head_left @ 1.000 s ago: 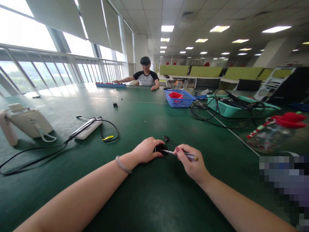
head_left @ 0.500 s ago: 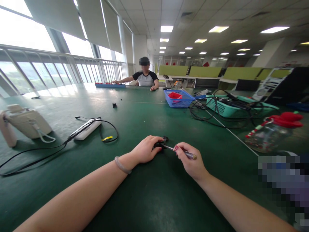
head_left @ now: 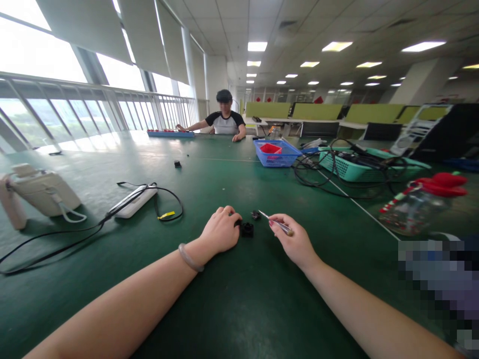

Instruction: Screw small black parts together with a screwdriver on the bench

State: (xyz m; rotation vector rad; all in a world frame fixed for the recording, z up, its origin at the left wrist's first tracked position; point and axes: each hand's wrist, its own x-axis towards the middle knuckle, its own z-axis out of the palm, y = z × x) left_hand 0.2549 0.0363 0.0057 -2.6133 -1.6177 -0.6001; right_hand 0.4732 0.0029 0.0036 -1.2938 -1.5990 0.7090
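Observation:
On the green table (head_left: pixel 239 309), my left hand (head_left: pixel 221 230) is closed, its fingers curled over a small black part (head_left: pixel 237 223) that is mostly hidden. Just right of those fingertips lies a square black piece (head_left: pixel 247 229) with a round opening on top. Slightly beyond it is another small black piece (head_left: pixel 256 215), its details too small to make out. My right hand (head_left: pixel 294 238) grips a slim screwdriver (head_left: pixel 285 228), whose metal tip points left and away, close to the farther piece.
To the left lie a white power bank (head_left: pixel 135 200) with a black cord and a cream case (head_left: pixel 47 192). Blue (head_left: pixel 277 154) and green (head_left: pixel 359 167) baskets with cables stand back right, near a red-lidded jar (head_left: pixel 422 204). A person (head_left: pixel 225 119) sits across the table.
My left hand has drawn back left, uncovering the square black piece. The screwdriver has come away from the black parts, its tip now raised and pointing farther from me.

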